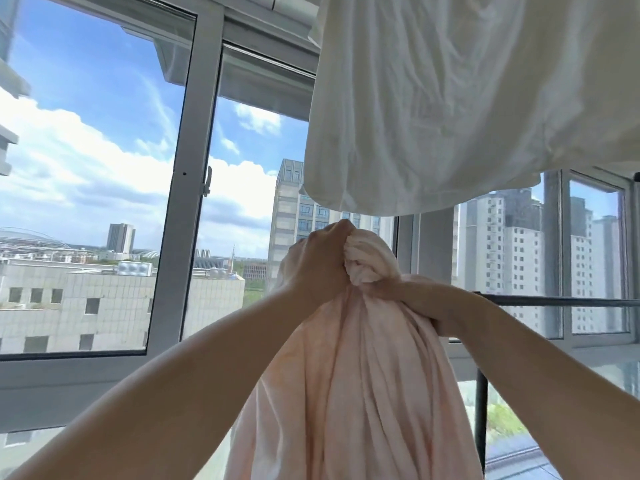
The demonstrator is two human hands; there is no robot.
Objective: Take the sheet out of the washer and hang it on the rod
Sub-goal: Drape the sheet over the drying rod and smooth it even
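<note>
1. A pale pink, crumpled cotton sheet (360, 386) is bunched and held up in front of the person, its twisted top wad at chest height in the middle of the view and the rest hanging straight down in long folds
2. The left hand (320, 265) has its fingers curled tight round the upper wad of the pale pink sheet, knuckles towards the camera
3. The right hand (420, 306) grips the same bundle just below and to the right of the wad; its fingers are sunk into the cloth and mostly hidden, so only the back of the hand and the wrist show
4. A thin, dark metal horizontal rod (561, 301) runs from behind the right hand to the right edge, with a dark upright post (480, 414) beneath it; the sheet is just beside the rod's near end, and whether it touches cannot be told
5. A white wrinkled cloth (450, 98) hangs from above at upper right; what it hangs on is cut off by the top edge
6. Behind all this stand large grey-framed windows (194, 168), showing blue sky, clouds and tall buildings
7. No container shows in the view
8. The sheet's lower end is cut off by the bottom edge, as are both forearms
</note>
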